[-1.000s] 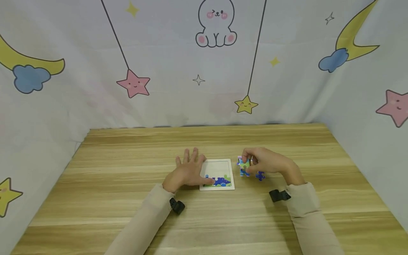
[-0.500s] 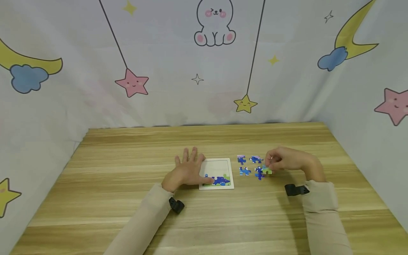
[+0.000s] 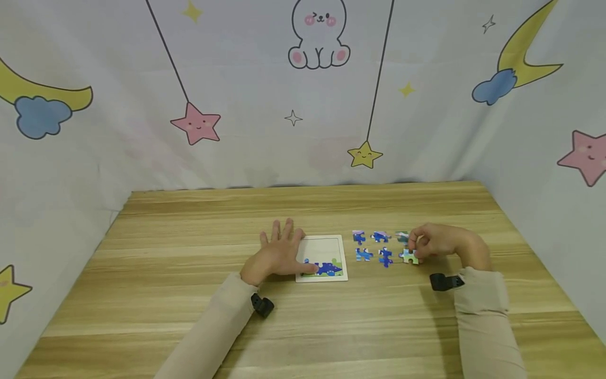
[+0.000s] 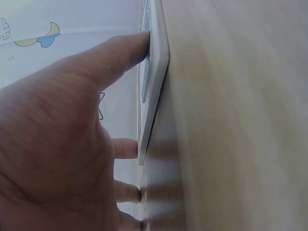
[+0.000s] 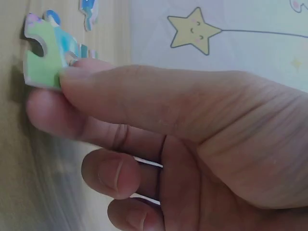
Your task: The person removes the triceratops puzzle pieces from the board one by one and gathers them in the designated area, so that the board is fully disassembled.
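Note:
My left hand lies over the left side of a white-rimmed puzzle tray, fingers spread. Its thumb presses on the joined blue and green pieces along the tray's near side, covering some of them. To the right, my right hand pinches a green puzzle piece between thumb and index finger, close over the table at the right end of the near row. Just beyond it a greenish piece lies partly behind the fingers.
Between tray and right hand lie loose pieces in two rows: a blue-pink piece, a purple-blue piece, a light blue piece and a dark blue piece. A printed curtain stands behind the wooden table.
My right hand has moved right from the overlapping pieces beside the tray, carrying the green piece. The loose pieces now lie spread in two rows. My left hand has stayed put.

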The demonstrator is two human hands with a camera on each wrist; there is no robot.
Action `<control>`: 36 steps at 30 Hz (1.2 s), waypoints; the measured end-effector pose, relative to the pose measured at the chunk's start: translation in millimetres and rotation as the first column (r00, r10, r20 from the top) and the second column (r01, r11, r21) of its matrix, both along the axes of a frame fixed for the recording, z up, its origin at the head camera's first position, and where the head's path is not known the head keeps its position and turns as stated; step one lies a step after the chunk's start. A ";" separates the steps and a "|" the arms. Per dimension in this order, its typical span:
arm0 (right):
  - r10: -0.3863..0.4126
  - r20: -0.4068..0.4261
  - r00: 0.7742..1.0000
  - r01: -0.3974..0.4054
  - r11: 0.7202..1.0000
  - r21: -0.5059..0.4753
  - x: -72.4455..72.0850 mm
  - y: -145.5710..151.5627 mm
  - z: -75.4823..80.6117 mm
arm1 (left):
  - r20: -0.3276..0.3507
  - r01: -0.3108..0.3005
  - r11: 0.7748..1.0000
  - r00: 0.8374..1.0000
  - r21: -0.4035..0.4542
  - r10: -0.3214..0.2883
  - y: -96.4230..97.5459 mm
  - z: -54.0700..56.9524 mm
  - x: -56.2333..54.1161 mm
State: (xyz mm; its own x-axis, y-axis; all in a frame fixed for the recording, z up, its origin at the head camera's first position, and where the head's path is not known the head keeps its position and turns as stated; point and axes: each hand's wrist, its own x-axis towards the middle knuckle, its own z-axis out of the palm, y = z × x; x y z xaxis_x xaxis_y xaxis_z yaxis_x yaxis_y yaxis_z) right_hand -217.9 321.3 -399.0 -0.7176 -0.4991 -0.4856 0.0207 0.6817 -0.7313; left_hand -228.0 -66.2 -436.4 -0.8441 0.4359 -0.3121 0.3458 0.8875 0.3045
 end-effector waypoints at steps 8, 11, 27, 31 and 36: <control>0.014 -0.067 0.998 -0.011 0.999 0.043 -0.9 -1.8 -0.4 | -0.001 0.000 1.000 1.000 0.006 0.000 -1.0 0.6 0.3; 0.011 -0.120 0.993 0.000 0.996 0.087 0.9 -5.1 2.0 | -0.003 0.002 1.000 1.000 0.005 -0.002 -0.8 0.6 0.3; 0.081 -0.363 0.928 -0.056 0.995 0.080 -3.1 -69.2 2.6 | 0.026 0.114 0.992 0.993 0.053 -0.115 -13.3 4.4 -6.8; 0.124 -0.397 0.909 -0.101 0.992 0.079 -3.7 -90.5 0.5 | 0.046 0.175 0.981 0.983 0.087 -0.180 -22.3 10.0 -10.9; 0.158 -0.437 0.886 -0.145 0.987 0.062 -3.3 -117.9 -7.3 | 0.056 0.199 0.972 0.977 0.124 -0.207 -26.8 13.0 -12.1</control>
State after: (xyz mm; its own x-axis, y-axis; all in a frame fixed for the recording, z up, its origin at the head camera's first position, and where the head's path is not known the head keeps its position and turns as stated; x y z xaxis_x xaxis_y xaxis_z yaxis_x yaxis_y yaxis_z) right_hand -221.2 203.4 -406.3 -0.7772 -0.6103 -0.1534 -0.4034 0.6703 -0.6229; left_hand -240.1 -92.9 -423.4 -0.7129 0.6329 -0.3021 0.4898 0.7577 0.4313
